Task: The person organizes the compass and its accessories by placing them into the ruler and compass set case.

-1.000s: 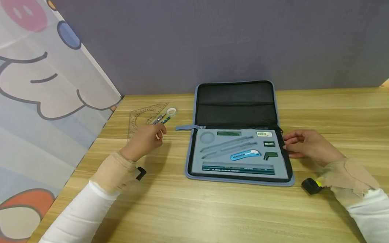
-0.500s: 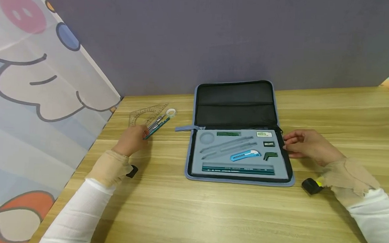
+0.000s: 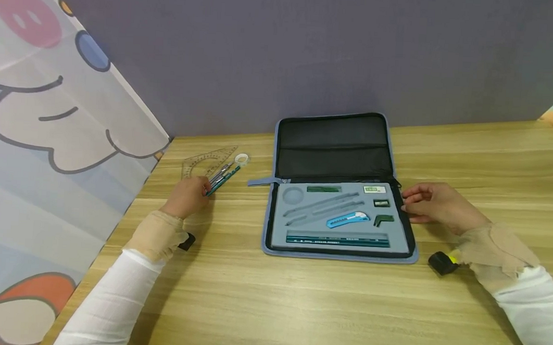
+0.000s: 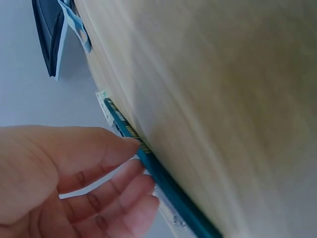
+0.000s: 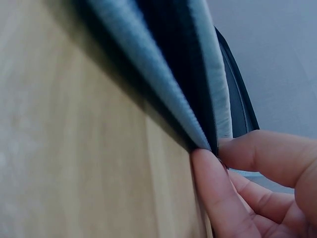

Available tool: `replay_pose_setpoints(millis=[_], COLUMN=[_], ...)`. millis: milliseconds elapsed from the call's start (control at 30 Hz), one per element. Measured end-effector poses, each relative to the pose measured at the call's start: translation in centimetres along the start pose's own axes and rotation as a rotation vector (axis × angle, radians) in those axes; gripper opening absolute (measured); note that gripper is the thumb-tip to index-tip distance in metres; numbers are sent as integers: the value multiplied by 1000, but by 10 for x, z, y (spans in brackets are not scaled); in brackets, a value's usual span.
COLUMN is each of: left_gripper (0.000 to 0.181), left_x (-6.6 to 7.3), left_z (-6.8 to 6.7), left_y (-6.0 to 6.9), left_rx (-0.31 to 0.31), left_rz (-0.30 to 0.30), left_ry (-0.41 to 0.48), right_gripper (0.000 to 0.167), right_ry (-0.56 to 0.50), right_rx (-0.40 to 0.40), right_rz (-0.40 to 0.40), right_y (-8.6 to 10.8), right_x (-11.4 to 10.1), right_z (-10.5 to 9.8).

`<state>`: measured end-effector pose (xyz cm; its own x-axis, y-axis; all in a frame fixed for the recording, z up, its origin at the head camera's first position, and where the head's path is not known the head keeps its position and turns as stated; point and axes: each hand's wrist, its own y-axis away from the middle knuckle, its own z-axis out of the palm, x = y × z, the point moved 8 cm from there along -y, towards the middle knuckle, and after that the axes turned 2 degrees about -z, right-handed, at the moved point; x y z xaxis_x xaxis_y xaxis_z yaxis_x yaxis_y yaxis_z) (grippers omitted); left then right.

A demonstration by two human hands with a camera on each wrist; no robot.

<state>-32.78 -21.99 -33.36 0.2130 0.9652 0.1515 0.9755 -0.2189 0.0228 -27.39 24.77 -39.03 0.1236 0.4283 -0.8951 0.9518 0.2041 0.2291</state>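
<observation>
The left hand pinches a green pencil, gold writing too blurry; the right hand pinches the case.

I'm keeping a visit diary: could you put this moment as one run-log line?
left hand: pinches loose pencil | right hand: pinches edge of case | case: open | cutter, sharpener: in case

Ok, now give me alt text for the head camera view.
A person's right hand pinches the right edge of an open blue case on a wooden table, while the left hand touches the near end of a green pencil. The case's gray tray holds more pencils and a blue cutter.
</observation>
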Motion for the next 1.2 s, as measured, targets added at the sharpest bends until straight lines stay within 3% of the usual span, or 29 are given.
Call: replay_pose_setpoints(millis=[700,1033,1200], left_gripper=[17,19,15], left_x=[-1,1,8], left_z=[7,8,5], left_y=[-10,-6,-3], left_rx=[-15,-40,-8], left_rz=[47,71,108], left_ry=[12,32,35], right_gripper=[42,41,41], right_ry=[-21,-10,-4], right_rx=[-3,3,5], right_rz=[-15,-25,-25], right_y=[1,2,2], right_x=[1,0,1], right_z=[1,1,0])
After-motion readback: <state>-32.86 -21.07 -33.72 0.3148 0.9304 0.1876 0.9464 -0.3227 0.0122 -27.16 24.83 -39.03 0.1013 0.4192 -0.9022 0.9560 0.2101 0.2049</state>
